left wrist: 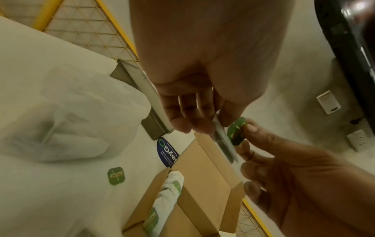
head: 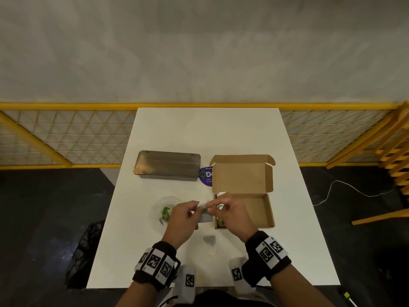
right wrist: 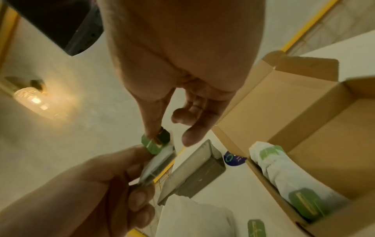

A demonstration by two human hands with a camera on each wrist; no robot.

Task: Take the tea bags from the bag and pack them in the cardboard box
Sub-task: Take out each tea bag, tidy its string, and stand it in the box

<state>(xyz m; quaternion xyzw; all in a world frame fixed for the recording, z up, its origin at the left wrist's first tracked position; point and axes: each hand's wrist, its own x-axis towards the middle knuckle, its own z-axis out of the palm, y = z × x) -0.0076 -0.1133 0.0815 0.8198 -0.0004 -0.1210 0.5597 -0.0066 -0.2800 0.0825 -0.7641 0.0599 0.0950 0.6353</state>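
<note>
Both hands pinch 1 tea bag: left hand, right hand.

Both my forearms are bare, no sleeves. Left hand and right hand: bare, no gloves or rings that I can make out. Each wrist carries a wide black fabric band with white square tags printed in black block patterns. A white boxy unit with one more such tag hangs under each wrist. Dark clothing shows at the bottom edge.
</note>
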